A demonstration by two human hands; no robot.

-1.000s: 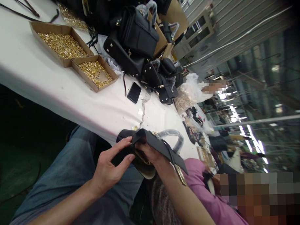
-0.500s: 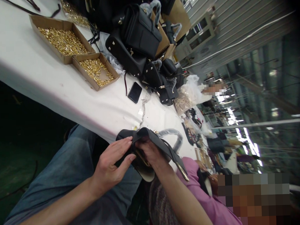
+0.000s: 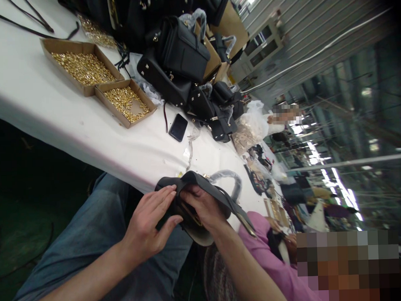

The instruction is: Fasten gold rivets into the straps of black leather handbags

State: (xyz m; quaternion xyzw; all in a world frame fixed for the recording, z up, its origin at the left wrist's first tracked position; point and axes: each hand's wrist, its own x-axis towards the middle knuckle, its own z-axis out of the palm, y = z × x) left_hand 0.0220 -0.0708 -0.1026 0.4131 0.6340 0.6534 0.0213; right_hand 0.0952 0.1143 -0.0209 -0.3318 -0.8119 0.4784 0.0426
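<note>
One black bag (image 3: 210,188) is between your two hands, just off the near edge of the white-covered table (image 3: 151,148) and above your lap. Your left hand (image 3: 150,227) meets it from nine o'clock, four fingers close together with their tips on its side and the thumb spread apart from them. Your right hand (image 3: 205,207) reaches into its mouth from five o'clock; whether those fingers clamp anything, you cannot tell. The bag is tilted, with a smooth dark flap, one handle (image 3: 232,178) wrapped in clear film at two o'clock, a gold-coloured metal strip (image 3: 247,223) at four, and a pale edge at six. Counting outward from it, you have one phone (image 3: 178,127) near eleven o'clock, two cartons, the larger (image 3: 68,44) and the smaller (image 3: 115,114), of small gold-coloured pieces toward ten-thirty, and at twelve at least four more black bags (image 3: 185,50), piled too closely for a full count. One co-worker's pink sleeve (image 3: 273,257) is at four o'clock.
</note>
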